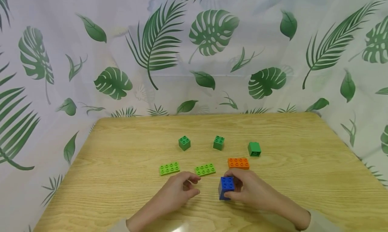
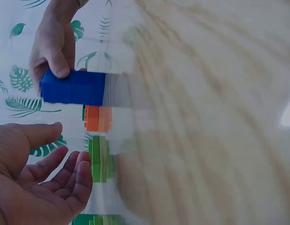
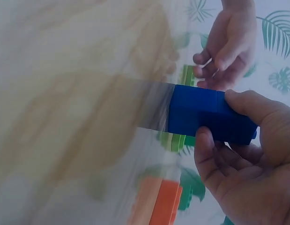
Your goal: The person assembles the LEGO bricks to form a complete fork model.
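Observation:
Two blue toy bricks, stacked one on the other (image 1: pixel 223 191), stand upright on the table. My right hand (image 1: pixel 253 189) pinches the upper part of this stack between thumb and fingers; a seam between the blue bricks (image 3: pixel 201 112) shows in the right wrist view. To the left of the stack, my left hand (image 1: pixel 179 190) hovers with relaxed, slightly bent fingers and holds nothing. Its fingertips are nearest to a flat lime green brick (image 1: pixel 205 170). Just behind the right hand lies an orange brick (image 1: pixel 238 163), studs up.
Another flat lime green brick (image 1: pixel 169 168) lies farther left. Along the back are small green bricks: one at left (image 1: pixel 184 143), one in the middle (image 1: pixel 218 143), and one tipped on its side (image 1: pixel 254 149) at right. A leaf-patterned curtain (image 1: pixel 194 56) hangs behind the wooden table (image 1: pixel 133 141).

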Motion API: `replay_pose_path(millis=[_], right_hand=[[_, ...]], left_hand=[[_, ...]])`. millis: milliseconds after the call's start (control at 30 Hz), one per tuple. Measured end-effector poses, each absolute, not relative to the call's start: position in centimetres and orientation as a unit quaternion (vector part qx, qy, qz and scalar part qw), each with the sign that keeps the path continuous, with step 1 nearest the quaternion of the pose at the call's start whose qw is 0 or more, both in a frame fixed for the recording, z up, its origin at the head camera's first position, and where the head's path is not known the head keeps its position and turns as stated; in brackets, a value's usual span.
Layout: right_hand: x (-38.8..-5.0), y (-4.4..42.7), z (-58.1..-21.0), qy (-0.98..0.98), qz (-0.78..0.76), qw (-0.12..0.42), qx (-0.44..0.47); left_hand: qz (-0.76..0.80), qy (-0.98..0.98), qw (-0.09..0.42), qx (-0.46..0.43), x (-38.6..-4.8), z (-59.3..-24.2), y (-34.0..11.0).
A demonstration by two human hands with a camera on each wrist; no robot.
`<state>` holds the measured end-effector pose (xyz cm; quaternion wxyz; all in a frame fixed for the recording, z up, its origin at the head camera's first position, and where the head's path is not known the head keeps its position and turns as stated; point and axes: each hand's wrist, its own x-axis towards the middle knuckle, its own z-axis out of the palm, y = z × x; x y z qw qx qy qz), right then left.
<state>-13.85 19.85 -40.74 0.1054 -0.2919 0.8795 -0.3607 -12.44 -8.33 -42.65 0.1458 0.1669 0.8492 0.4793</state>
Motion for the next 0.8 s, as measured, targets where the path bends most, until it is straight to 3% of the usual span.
replay_pose_path(millis=[300, 800], right_hand=[[-13.4, 22.7, -40.8, 0.891, -0.365, 0.108, -0.25], [-13.2, 28.5, -41.4, 0.907, -0.363, 0.044, -0.208]], left_hand=[[0.484, 0.854, 0.109, 0.154, -12.6, -42.7, -11.0], [0.45, 0.89, 0.007, 0.075, -14.0, -42.3, -14.6]])
